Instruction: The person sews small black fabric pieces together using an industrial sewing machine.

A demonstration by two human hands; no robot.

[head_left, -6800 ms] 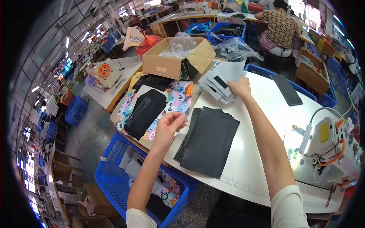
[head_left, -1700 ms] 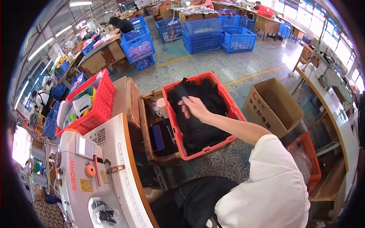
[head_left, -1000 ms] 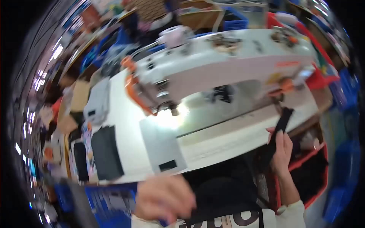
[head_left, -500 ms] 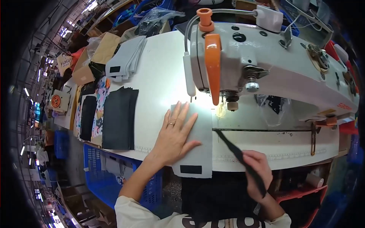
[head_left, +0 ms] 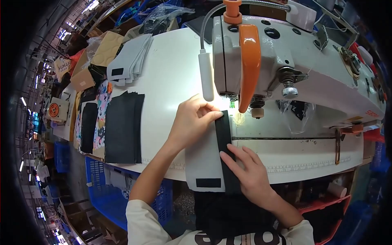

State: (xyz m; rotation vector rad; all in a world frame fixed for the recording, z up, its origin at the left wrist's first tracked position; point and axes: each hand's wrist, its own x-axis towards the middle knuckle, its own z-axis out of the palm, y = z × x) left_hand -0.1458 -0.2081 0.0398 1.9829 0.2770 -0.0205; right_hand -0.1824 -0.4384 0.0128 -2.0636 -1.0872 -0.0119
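A grey fabric panel point(head_left: 203, 163) with a black patch point(head_left: 208, 182) near its lower end lies on the sewing table, its near end past the front edge. Along its right edge runs a black fabric strip point(head_left: 223, 131). My left hand point(head_left: 191, 122) pinches the strip's top end, close to the sewing machine's needle area. Lower down, my right hand point(head_left: 252, 175) rests on the strip with its fingers spread and stretched out. Part of the strip is hidden beneath that hand. The white sewing machine point(head_left: 281, 53), with an orange lever point(head_left: 250, 61), stands just beyond both hands.
To the left lie a stack of black fabric pieces point(head_left: 122, 128) and a pile of grey panels point(head_left: 128, 61). A blue crate point(head_left: 100, 188) sits below the table's left front. Clear plastic point(head_left: 296, 116) with a dark piece lies under the machine arm.
My right hand has brought the black strip left onto the grey panel's edge. The left hand has gone from lying flat to pinching the strip's top. The view has shifted slightly.
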